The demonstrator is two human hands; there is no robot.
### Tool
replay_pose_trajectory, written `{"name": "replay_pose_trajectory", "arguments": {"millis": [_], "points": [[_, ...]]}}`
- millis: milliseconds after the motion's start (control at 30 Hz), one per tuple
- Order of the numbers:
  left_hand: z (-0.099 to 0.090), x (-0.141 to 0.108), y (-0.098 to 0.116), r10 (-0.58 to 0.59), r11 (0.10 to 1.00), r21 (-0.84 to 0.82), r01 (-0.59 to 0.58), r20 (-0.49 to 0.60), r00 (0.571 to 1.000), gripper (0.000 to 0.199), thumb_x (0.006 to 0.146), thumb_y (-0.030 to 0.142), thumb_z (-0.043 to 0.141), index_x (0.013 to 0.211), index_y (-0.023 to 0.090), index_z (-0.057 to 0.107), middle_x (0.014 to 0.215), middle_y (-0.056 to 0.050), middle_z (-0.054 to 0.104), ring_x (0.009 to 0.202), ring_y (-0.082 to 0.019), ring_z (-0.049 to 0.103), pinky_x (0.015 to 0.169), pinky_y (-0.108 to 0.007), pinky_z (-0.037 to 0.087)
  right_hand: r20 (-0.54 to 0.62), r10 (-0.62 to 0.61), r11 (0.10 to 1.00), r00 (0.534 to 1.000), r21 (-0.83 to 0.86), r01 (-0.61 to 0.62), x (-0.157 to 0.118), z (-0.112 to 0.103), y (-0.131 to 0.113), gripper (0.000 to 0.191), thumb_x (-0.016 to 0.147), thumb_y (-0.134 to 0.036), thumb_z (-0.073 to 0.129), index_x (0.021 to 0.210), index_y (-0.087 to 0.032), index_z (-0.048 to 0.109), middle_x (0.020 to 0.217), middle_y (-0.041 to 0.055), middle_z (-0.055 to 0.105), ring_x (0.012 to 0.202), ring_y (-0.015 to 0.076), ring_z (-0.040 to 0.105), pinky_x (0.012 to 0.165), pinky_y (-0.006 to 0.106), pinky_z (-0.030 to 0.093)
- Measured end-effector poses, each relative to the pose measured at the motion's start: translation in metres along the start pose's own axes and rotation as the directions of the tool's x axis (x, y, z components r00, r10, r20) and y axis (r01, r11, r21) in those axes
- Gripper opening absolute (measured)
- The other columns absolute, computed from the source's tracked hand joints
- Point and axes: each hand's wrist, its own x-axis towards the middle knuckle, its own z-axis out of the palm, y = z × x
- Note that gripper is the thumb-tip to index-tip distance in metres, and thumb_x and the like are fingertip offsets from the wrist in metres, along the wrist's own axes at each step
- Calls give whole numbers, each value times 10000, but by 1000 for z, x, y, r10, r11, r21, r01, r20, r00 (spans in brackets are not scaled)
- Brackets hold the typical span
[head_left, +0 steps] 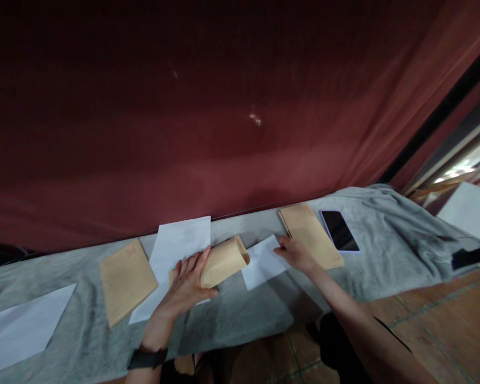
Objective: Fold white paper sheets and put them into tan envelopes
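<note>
A brown paper envelope (223, 262) lies across the middle of the cloth, its mouth bulging open towards the right. My left hand (190, 280) is on its left part, thumb along the near edge and fingers over the far side, holding it down. To the right, my right hand (295, 253) pinches the far right edge of a folded white sheet (264, 262). The sheet's left end is right by the envelope's mouth; whether it is inside I cannot tell. Under my left hand and the envelope lies a larger white sheet (184, 237).
Brown envelopes (314, 237) lie right of my right hand, beside a phone (339, 230). Another brown envelope (127, 280) and a white sheet (24, 328) are at the left. A grey cloth (240, 322) covers the narrow surface. A dark red curtain (224, 133) hangs behind it.
</note>
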Motion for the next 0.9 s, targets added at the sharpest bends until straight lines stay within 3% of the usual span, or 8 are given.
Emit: {"name": "replay_pose_trajectory", "arguments": {"millis": [67,100,167,267,367,433,633,900], "points": [[3,0,-2,-2,1000,0,2,-3,1000,1157,668,453,769,1626,302,137,1559,-111,412,1431,-416,346,1196,-572,131,-91,5,999,996,45,-1,7,-15,14,181,883,-295,567,729,-221,508,703,13,616,704,174,609,613,258,394],[4,0,-2,-3,1000,1,3,-5,1000,1162,664,457,775,1625,301,140,1564,-111,403,1437,-423,332,1196,-574,127,-187,-6,988,982,153,35,9,-20,19,200,877,-327,568,726,-229,482,673,-1,585,660,169,587,589,259,390],[4,1,-1,2,1000,4,-2,-12,1000,1168,661,454,780,1625,297,140,1562,-114,403,1437,-425,328,1194,-574,133,-268,-12,920,963,374,115,12,-24,24,238,872,-408,556,737,-243,450,634,-29,530,572,155,540,525,254,380],[3,3,4,15,1000,3,-15,-22,1000,1158,672,429,770,1625,294,127,1547,-119,416,1419,-408,353,1190,-567,143,-258,-37,801,965,570,183,13,-16,20,283,864,-493,548,761,-246,455,620,-43,506,515,142,490,473,248,363],[0,4,8,16,1000,-2,-16,-27,1000,1149,682,416,761,1625,291,116,1540,-122,418,1408,-397,366,1187,-566,145,-256,-106,824,961,517,229,11,-6,14,291,858,-478,563,723,-236,470,639,-20,541,576,151,508,532,256,375],[-1,4,8,22,1000,-6,-22,-35,999,1151,686,416,759,1625,293,104,1539,-124,413,1412,-395,361,1188,-569,138,-224,-133,850,966,475,227,10,-5,13,253,853,-423,567,709,-226,500,645,-8,569,606,158,527,565,260,369],[1,5,6,30,1000,-4,-30,-47,998,1158,683,418,761,1623,285,99,1521,-124,418,1405,-386,374,1200,-576,105,72,-54,901,996,434,17,9,-17,22,227,821,-301,583,624,-211,518,518,-37,527,525,127,505,520,238,314],[0,6,12,92,996,-12,-93,-63,994,1164,676,392,768,1624,297,100,1477,-113,449,1399,-369,382,1210,-561,112,165,-88,831,982,556,-20,15,-8,25,223,771,-329,619,598,-197,569,473,-60,501,463,104,457,479,223,311]]}}
